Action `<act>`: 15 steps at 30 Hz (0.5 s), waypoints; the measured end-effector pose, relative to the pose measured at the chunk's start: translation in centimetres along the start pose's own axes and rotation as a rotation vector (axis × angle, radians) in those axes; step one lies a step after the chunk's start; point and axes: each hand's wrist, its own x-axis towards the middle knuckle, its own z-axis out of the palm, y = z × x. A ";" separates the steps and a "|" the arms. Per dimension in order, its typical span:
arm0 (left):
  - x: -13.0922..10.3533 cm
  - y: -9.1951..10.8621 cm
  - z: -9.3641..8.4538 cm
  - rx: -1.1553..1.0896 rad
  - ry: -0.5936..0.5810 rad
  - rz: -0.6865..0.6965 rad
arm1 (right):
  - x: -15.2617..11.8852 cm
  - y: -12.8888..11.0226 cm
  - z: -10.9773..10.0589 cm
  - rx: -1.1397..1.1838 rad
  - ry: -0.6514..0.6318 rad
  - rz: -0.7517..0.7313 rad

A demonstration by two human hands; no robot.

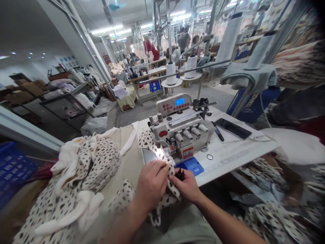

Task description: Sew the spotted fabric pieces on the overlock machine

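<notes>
From my head camera, my left hand (153, 182) is at the front of the bench (228, 154), its fingers closed down on the spotted cloth (174, 185). My right hand (187, 185) is just beside it, pinching the same cloth between thumb and fingers; a dark, pointed thing (180, 175) shows at those fingers, and I cannot tell what it is. The cloth runs from the left side of the sewing machine (162, 126), past its lit needle area, down into my two hands, and its lower end hangs over the bench's front edge.

The machine carries a panel (167, 107) with a lit blue screen (180, 101) on top, and four pale dials (188, 135) line its front. A blue pad (195, 166) lies below it, near my right hand. To the right on the bench I see a phone (236, 128), a black tool (218, 133) beside it and a small black ring (208, 155) nearer the machine.

To my left is a heap (101, 159) of cream and spotted cloth, with a blue basket (15, 171) beyond it. Thread cones (171, 73) stand behind the machine, and farther back a person (183, 41) in a dark top stands among other benches.
</notes>
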 end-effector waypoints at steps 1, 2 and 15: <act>0.0 0.0 0.0 0.005 -0.005 -0.006 | 0.0 0.0 0.0 0.016 0.003 0.012; 0.1 -0.1 0.0 0.009 -0.007 -0.010 | 0.0 0.1 0.0 0.032 0.007 0.025; 0.7 -1.0 0.6 0.012 0.017 -0.054 | 0.0 -0.3 0.0 0.054 0.023 0.071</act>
